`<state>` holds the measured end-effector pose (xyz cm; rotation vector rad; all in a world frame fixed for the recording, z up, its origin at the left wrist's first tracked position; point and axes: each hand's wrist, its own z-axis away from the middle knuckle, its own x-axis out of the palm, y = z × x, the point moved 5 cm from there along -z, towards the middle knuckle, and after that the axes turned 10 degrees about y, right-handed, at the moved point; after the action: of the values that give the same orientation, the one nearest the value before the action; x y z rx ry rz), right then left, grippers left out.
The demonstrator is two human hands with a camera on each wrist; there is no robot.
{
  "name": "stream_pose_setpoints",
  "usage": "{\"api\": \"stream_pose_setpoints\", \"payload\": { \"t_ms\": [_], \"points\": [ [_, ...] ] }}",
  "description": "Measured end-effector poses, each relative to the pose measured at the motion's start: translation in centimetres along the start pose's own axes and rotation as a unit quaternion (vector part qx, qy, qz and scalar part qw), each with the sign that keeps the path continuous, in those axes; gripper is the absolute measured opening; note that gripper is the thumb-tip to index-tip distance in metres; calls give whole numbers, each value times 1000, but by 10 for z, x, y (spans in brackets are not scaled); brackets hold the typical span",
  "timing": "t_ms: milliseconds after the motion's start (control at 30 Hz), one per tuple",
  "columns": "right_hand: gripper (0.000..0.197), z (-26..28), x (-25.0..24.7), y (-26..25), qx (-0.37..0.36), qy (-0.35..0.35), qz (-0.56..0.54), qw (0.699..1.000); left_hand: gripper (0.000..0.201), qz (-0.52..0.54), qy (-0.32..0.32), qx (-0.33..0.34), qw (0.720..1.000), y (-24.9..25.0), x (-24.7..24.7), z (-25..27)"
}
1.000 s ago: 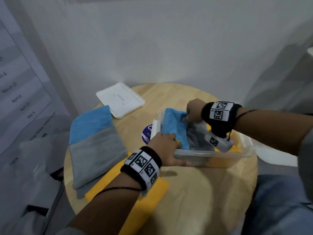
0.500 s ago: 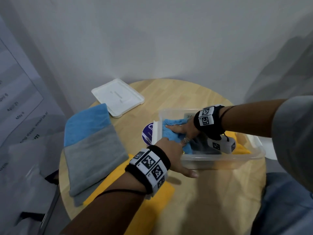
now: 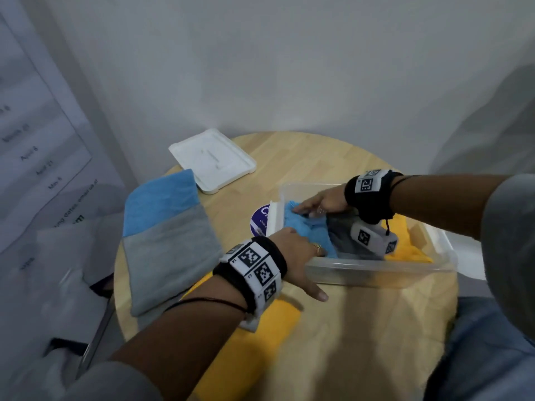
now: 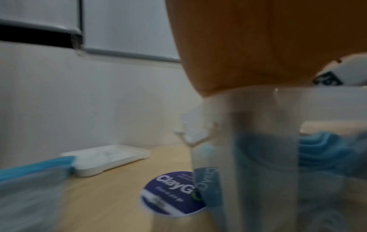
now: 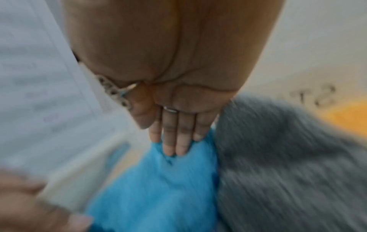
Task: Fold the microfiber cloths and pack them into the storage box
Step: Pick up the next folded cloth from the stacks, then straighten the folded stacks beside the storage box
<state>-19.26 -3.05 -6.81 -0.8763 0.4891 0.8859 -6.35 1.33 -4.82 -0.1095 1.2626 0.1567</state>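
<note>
The clear storage box stands on the round wooden table. Inside it lie a folded blue cloth, a grey cloth and a yellow cloth, side by side. My right hand lies flat on the blue cloth, and its straight fingers press into the cloth's far end beside the grey cloth. My left hand grips the box's near-left corner, fingers over the rim and thumb outside along the front wall. The left wrist view shows the box wall close up.
At the table's left lies a stack of unfolded cloths: blue, grey and yellow at the bottom. The white box lid sits at the back left. A purple round sticker lies beside the box. A wall stands close behind.
My right hand has opened flat and slid left across the blue cloth inside the box, pressing it down. The left hand has stayed at the box's corner.
</note>
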Motion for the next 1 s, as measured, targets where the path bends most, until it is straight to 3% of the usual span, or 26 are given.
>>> {"api": "stream_pose_setpoints", "payload": {
  "t_ms": [67, 100, 167, 233, 300, 333, 433, 533, 600, 700, 800, 900, 1000],
  "points": [
    [41, 18, -33, -14, -31, 138, -35, 989, 91, 88, 115, -11, 989, 1, -5, 25],
    [42, 31, -45, -22, -55, 202, -30, 977, 90, 170, 166, -42, 971, -2, -6, 44],
    [42, 63, -50, -42, -117, 294, -27, 948, 80, 305, 263, -109, 909, -14, 0, 89],
    [32, 96, -29, -64, -192, 333, -19, 923, 68, 344, 317, -182, 865, -18, 16, 132],
    [23, 114, 16, -82, -236, 303, 1, 923, 63, 339, 297, -258, 855, -14, 43, 158],
    [23, 115, 43, -87, -245, 274, 14, 930, 61, 317, 262, -289, 864, -9, 60, 164],
    [45, 95, 123, -93, -241, 177, 115, 947, 63, 259, 135, -339, 894, 18, 105, 169],
    [72, 74, 182, -77, -201, 94, 221, 950, 78, 242, 73, -382, 889, 44, 135, 167],
    [73, 70, 196, -68, -186, 111, 233, 948, 76, 196, 73, -403, 891, 52, 142, 169],
    [57, 80, 197, -68, -200, 168, 296, 919, 50, 173, 95, -392, 898, 50, 142, 174],
    [45, 88, 197, -68, -213, 203, 338, 894, 31, 195, 122, -400, 887, 48, 141, 181],
    [36, 90, 196, -66, -218, 221, 332, 891, 29, 176, 135, -438, 871, 46, 141, 190],
    [29, 95, 195, -64, -241, 207, 270, 909, 26, 189, 140, -460, 856, 44, 140, 200]
  ]
}}
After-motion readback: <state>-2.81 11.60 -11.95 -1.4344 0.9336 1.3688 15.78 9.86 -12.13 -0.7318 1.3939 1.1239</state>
